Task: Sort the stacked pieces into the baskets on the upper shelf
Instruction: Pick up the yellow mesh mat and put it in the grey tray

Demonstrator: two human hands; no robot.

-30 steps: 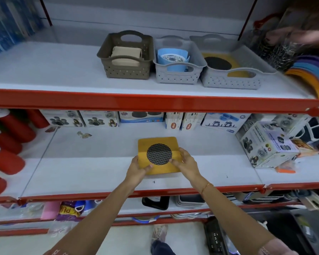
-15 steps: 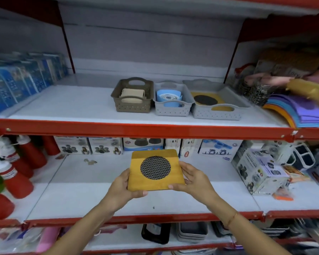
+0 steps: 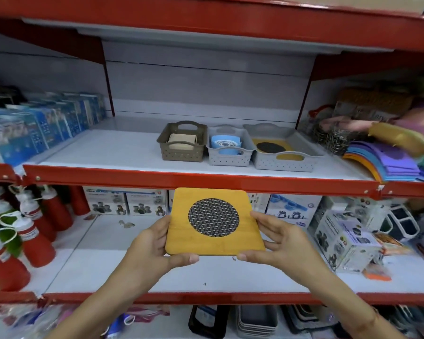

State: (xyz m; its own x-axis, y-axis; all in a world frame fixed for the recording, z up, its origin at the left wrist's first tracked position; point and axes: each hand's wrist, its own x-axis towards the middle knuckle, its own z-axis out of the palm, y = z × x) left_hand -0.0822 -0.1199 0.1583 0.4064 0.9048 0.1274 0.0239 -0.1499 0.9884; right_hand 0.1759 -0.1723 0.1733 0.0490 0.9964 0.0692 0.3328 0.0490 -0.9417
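Observation:
I hold a square yellow wooden trivet (image 3: 179,236) with a round black mesh centre, level, in front of the red edge of the upper shelf. My left hand (image 3: 154,248) grips its left edge and my right hand (image 3: 277,241) grips its right edge. On the upper shelf stand three baskets side by side: a brown basket (image 3: 182,154) with beige pieces, a small grey basket (image 3: 228,159) with blue pieces, and a wide grey basket (image 3: 283,163) that holds a matching yellow trivet.
The red shelf edge (image 3: 157,176) runs just above the held trivet. Blue packs (image 3: 34,128) fill the upper shelf's left, coloured mats (image 3: 387,165) its right. On the lower shelf are red bottles (image 3: 34,231) at left, boxes (image 3: 345,241) at right and along the back.
Both hands have lifted the yellow trivet off the lower shelf, up toward the upper shelf's edge. The view has tilted upward.

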